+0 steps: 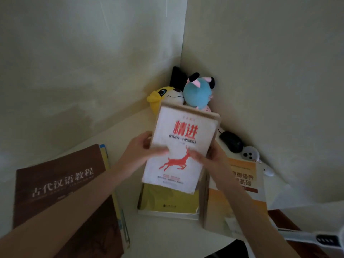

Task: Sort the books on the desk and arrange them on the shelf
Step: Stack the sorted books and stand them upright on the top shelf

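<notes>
Fingers (159,151) of the left hand (138,148) and right hand (211,156) curl round the long edges of a flat white paperback (183,125), held above the desk (167,235) near its far corner, its length pointing toward two soft toys (197,94).

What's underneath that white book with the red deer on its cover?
A yellow-green book lies flat on the desk below the white book with the red deer. Its far part is covered by the white book, so its title cannot be seen.
</notes>
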The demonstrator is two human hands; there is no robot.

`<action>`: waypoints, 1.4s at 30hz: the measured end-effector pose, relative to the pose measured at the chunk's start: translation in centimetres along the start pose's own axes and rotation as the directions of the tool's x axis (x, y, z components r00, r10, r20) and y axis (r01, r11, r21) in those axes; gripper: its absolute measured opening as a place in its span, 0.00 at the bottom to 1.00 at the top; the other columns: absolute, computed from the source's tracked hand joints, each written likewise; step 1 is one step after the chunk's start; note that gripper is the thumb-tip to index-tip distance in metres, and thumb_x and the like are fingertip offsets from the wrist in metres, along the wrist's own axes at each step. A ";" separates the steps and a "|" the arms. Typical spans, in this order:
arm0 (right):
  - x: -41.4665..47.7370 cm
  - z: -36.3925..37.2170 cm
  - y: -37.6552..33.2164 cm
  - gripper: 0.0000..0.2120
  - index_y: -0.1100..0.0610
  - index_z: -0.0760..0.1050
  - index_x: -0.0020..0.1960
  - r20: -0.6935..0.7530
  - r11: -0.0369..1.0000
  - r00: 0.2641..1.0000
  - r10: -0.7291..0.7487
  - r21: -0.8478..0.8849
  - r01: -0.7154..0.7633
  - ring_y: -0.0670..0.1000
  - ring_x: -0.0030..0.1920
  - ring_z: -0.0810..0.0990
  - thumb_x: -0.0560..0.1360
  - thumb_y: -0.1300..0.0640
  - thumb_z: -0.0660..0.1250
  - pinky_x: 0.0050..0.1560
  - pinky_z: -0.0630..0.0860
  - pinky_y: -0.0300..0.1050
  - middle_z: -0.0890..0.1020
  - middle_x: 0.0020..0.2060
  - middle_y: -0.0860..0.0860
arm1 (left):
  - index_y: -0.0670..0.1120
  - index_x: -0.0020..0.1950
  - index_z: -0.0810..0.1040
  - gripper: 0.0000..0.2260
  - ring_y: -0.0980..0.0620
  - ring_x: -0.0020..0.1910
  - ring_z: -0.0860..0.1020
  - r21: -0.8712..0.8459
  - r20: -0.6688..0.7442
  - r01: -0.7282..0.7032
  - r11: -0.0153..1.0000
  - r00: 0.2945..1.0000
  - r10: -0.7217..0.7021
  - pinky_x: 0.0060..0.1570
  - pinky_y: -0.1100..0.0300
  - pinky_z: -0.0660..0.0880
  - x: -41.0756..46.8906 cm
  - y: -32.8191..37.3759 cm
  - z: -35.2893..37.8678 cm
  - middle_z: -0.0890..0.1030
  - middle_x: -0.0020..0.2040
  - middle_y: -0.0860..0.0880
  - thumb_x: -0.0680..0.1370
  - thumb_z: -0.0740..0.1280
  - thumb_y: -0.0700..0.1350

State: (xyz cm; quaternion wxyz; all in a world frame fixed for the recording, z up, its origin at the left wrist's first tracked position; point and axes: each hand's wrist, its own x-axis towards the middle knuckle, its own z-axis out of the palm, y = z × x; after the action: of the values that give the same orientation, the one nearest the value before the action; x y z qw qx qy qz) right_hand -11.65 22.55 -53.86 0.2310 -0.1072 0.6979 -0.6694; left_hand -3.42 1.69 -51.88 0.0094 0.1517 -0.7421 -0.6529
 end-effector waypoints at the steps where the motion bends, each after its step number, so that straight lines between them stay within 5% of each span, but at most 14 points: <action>1: 0.3 -0.2 -0.7 0.24 0.57 0.74 0.63 0.004 0.998 1.000 0.018 0.055 -0.019 0.53 0.53 0.84 0.68 0.61 0.74 0.49 0.82 0.51 0.84 0.54 0.51 | 0.48 0.58 0.76 0.22 0.48 0.47 0.84 -0.045 0.016 0.005 0.999 1.000 -0.005 0.41 0.58 0.81 0.3 0.9 -0.1 0.85 0.49 0.50 0.66 0.77 0.47; 4: 1.6 -1.3 -2.4 0.24 0.55 0.76 0.60 0.012 0.983 0.998 0.069 0.167 -0.070 0.52 0.52 0.84 0.65 0.56 0.74 0.48 0.82 0.48 0.85 0.54 0.51 | 0.48 0.59 0.77 0.20 0.45 0.50 0.83 -0.215 0.156 0.124 0.969 0.983 -0.091 0.49 0.48 0.79 1.4 3.5 -0.3 0.84 0.50 0.46 0.73 0.69 0.57; 6: 2.0 -2.7 -3.1 0.29 0.58 0.76 0.61 0.013 0.975 0.995 0.096 0.200 -0.096 0.54 0.52 0.84 0.63 0.52 0.76 0.47 0.82 0.47 0.84 0.54 0.53 | 0.46 0.60 0.76 0.23 0.50 0.47 0.82 -0.322 0.232 0.228 0.919 0.960 -0.157 0.51 0.51 0.77 2.3 4.1 -0.7 0.84 0.46 0.48 0.76 0.59 0.62; 11: 0.7 -9.1 -2.9 0.17 0.60 0.75 0.58 -0.003 0.937 0.986 0.168 0.312 -0.159 0.53 0.47 0.85 0.70 0.59 0.63 0.40 0.82 0.46 0.85 0.50 0.54 | 0.43 0.66 0.73 0.14 0.48 0.55 0.80 -0.133 0.012 0.404 0.905 0.914 -0.406 0.54 0.50 0.77 2.2 1.3 -2.9 0.80 0.60 0.44 0.81 0.60 0.41; 15: -0.7 -12.9 -2.0 0.12 0.58 0.75 0.57 -0.047 0.927 0.963 0.266 0.285 -0.243 0.52 0.45 0.86 0.77 0.61 0.58 0.36 0.82 0.46 0.86 0.48 0.53 | 0.41 0.64 0.74 0.12 0.46 0.60 0.76 -0.110 -0.015 0.554 0.825 0.829 -0.559 0.57 0.47 0.74 1.5 -2.0 -3.0 0.78 0.60 0.44 0.81 0.60 0.37; 19: -1.1 -14.3 -1.1 0.11 0.59 0.75 0.58 -0.108 0.925 0.944 0.312 0.262 -0.276 0.51 0.43 0.86 0.81 0.64 0.55 0.35 0.82 0.44 0.86 0.45 0.51 | 0.47 0.58 0.73 0.07 0.48 0.60 0.73 -0.005 -0.002 0.580 0.815 0.815 -0.580 0.57 0.47 0.74 1.5 -3.2 -2.5 0.76 0.59 0.46 0.80 0.63 0.40; 26: -1.3 -14.8 -1.1 0.12 0.59 0.75 0.59 -0.121 0.918 0.939 0.322 0.280 -0.279 0.52 0.46 0.85 0.80 0.63 0.57 0.38 0.82 0.45 0.86 0.49 0.53 | 0.45 0.62 0.74 0.11 0.46 0.64 0.72 0.069 -0.033 0.590 0.805 0.807 -0.589 0.52 0.51 0.74 1.7 -4.4 -0.9 0.76 0.62 0.45 0.79 0.65 0.41; 30: -1.4 -15.5 -2.3 0.12 0.58 0.76 0.59 -0.131 0.925 0.945 0.299 0.282 -0.253 0.51 0.47 0.85 0.80 0.61 0.57 0.39 0.83 0.46 0.85 0.50 0.52 | 0.39 0.62 0.73 0.14 0.49 0.51 0.76 0.101 -0.132 0.569 0.816 0.821 -0.556 0.51 0.53 0.76 1.8 -5.3 0.1 0.78 0.54 0.44 0.77 0.67 0.40; 33: -1.7 -16.3 -3.5 0.13 0.55 0.80 0.54 -0.144 0.927 0.949 0.281 0.297 -0.229 0.51 0.46 0.85 0.80 0.59 0.56 0.38 0.83 0.46 0.86 0.48 0.52 | 0.42 0.45 0.73 0.03 0.53 0.39 0.73 0.142 -0.199 0.563 0.814 0.822 -0.534 0.46 0.58 0.73 1.9 -6.0 0.5 0.75 0.41 0.48 0.77 0.67 0.38; 35: -2.0 -16.9 -4.3 0.15 0.54 0.81 0.53 -0.150 0.927 0.952 0.267 0.311 -0.211 0.51 0.47 0.85 0.80 0.58 0.55 0.39 0.83 0.46 0.85 0.49 0.52 | 0.40 0.45 0.77 0.02 0.51 0.40 0.74 0.202 -0.198 0.555 0.807 0.830 -0.522 0.40 0.62 0.72 2.1 -6.5 0.9 0.76 0.40 0.48 0.75 0.68 0.38; 37: -2.1 -17.3 -4.9 0.15 0.54 0.77 0.59 -0.146 0.926 0.957 0.250 0.325 -0.192 0.50 0.48 0.85 0.82 0.58 0.53 0.40 0.83 0.47 0.85 0.50 0.51 | 0.37 0.53 0.79 0.11 0.50 0.41 0.76 0.236 -0.185 0.548 0.802 0.836 -0.517 0.37 0.64 0.71 2.1 -6.8 1.0 0.79 0.44 0.44 0.72 0.72 0.39; 42: -2.4 -17.7 -5.5 0.16 0.53 0.74 0.62 -0.135 0.919 0.970 0.203 0.367 -0.141 0.48 0.49 0.85 0.83 0.57 0.49 0.43 0.83 0.46 0.85 0.50 0.49 | 0.37 0.57 0.79 0.24 0.44 0.52 0.80 0.333 -0.244 0.544 0.770 0.838 -0.488 0.54 0.51 0.78 2.1 -7.7 1.5 0.82 0.53 0.41 0.64 0.80 0.43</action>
State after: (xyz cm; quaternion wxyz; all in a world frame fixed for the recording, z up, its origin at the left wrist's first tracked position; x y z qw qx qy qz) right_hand -18.75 38.87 -48.04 0.2440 0.0557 0.5895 -0.7680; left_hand -4.08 1.84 -59.99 -0.1476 0.3951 -0.7832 -0.4569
